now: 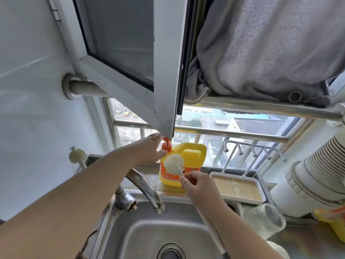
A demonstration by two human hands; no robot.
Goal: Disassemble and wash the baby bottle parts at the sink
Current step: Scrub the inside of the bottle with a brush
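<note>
Two hands at work, listed left to right.
Spare brush: at 9 o'clock of the soap jug, standing idle by the wall.
Left hand: fingers on the orange pump, thumb against its neck; appears to be pressing out soap.
Soap jug: yellow, on the sill; likely heavy, steady under a press.
Bottle brush: soft bristled head, light, stiff stem; held under the pump spout.
Right hand: narrow pinch on the brush stem.
Glass bottle: at 4 o'clock, lying on the tabletop beside the sink; fragile, slippery wet; best gripped round the body.
</note>
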